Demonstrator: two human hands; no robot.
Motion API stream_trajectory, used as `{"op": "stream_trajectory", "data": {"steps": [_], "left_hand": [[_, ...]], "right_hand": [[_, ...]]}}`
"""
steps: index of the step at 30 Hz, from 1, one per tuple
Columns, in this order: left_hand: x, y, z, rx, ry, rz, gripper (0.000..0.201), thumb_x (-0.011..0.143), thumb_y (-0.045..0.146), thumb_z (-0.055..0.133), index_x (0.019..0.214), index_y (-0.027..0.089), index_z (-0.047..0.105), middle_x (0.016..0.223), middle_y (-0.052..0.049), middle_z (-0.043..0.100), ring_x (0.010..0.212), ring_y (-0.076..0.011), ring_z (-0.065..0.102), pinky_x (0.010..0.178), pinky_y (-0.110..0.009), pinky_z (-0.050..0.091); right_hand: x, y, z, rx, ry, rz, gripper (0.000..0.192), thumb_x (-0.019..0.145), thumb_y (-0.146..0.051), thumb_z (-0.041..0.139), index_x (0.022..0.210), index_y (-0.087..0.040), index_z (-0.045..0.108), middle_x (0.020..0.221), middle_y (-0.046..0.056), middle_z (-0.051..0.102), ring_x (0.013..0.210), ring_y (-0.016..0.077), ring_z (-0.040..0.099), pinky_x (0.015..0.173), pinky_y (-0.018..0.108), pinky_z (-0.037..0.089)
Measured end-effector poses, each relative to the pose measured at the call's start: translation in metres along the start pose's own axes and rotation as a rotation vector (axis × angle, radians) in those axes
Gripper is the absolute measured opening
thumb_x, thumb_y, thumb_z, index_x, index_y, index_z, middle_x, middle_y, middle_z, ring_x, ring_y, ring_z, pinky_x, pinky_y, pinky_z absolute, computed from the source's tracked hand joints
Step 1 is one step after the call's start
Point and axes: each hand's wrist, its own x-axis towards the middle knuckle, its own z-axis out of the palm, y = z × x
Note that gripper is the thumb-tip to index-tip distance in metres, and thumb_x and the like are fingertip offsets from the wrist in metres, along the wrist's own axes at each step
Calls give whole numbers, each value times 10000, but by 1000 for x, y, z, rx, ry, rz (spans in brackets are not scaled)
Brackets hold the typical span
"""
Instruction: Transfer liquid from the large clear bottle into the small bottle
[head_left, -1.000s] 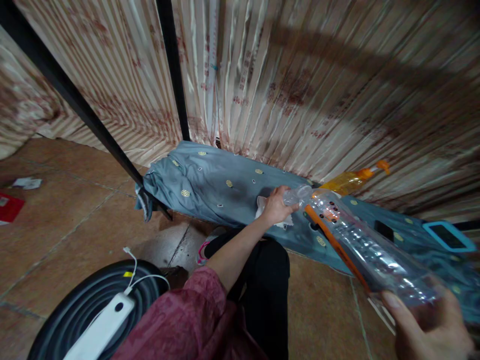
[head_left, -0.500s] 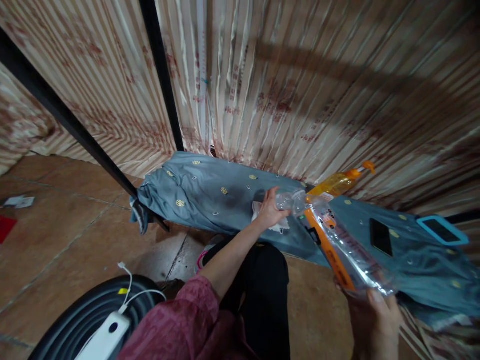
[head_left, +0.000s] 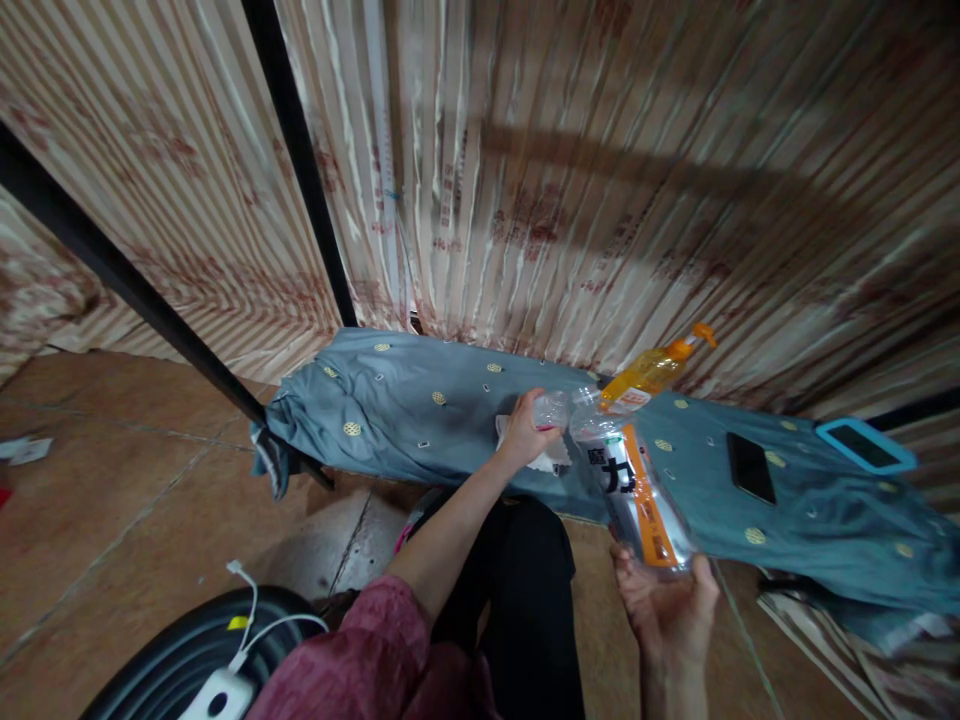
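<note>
Both hands point(head_left: 525, 435) on bottle point(head_left: 626, 480), cap hidden.

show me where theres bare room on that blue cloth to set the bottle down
The widest bare stretch of the blue cloth runs from its bunched left end to the left hand. A smaller patch lies between the clear bottle and the black phone. It is crowded around the white tissue, orange bottle and blue-cased device.

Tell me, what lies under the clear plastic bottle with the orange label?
Under the clear plastic bottle: blue patterned cloth, and white tissue near its neck. The cloth covers whatever is beneath.
</note>
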Motion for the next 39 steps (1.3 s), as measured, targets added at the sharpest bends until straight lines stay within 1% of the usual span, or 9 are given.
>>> {"op": "stream_trajectory", "data": {"steps": [6,11,15,20,24,28,31,34,39], "left_hand": [[0,-2,-2,29,-10,1,799,632,150,848,1369,197,546,1405,-128,607,1342,-316,566,1209,-504,424],[0,2,-7,27,-37,-3,841,643,167,854,1417,185,525,1464,-162,588,1382,-332,551,1227,-505,402],[-6,-4,-20,5,-18,8,826,669,257,858,1425,209,529,1518,-152,563,1438,-336,508,1241,-519,378],[-44,-12,-51,-296,115,-163,625,849,539,681,1364,203,566,1481,-148,606,1406,-292,560,1211,-462,417],[-87,4,-75,-479,119,-187,657,873,701,573,1339,238,585,1415,-127,662,1319,-291,632,1132,-462,493],[-112,25,-87,-518,57,-119,675,691,627,786,1206,220,627,1293,-114,723,1228,-300,679,1065,-430,549],[-117,30,-90,-468,154,-214,607,588,483,871,1072,206,630,1085,-78,779,1038,-275,739,956,-412,597],[-117,29,-94,-453,250,-314,564,536,418,892,976,198,617,907,-35,776,861,-238,749,834,-381,612],[-112,27,-104,-486,298,-290,606,494,403,926,958,197,596,961,-40,783,900,-234,756,866,-376,605]], "right_hand": [[-2,16,1,95,-41,133,768,564,-646,820,1179,-203,699,995,127,744,646,151,609,531,265,541],[-6,32,8,157,-101,175,772,579,-635,845,1206,-213,689,1085,125,737,736,170,636,572,268,558],[-9,45,16,181,-186,231,769,628,-650,829,1236,-204,679,1101,135,725,775,186,640,572,276,556],[-15,62,32,216,-264,303,678,729,-669,761,1222,-209,696,1116,139,725,863,216,672,585,272,549],[-21,78,49,236,-320,353,606,760,-665,742,1184,-232,719,1108,116,745,867,208,681,616,271,552],[-27,99,62,229,-385,411,558,756,-653,761,1097,-211,735,1043,99,764,776,193,676,637,299,564],[-29,112,66,188,-448,474,556,741,-658,775,1036,-188,734,909,87,766,673,191,669,603,309,557],[-29,121,67,137,-500,510,603,750,-688,761,1073,-180,719,909,99,770,714,220,715,624,317,566],[-28,118,63,14,-524,481,715,707,-733,803,1139,-174,694,1028,146,777,802,272,774,659,327,579]]}}
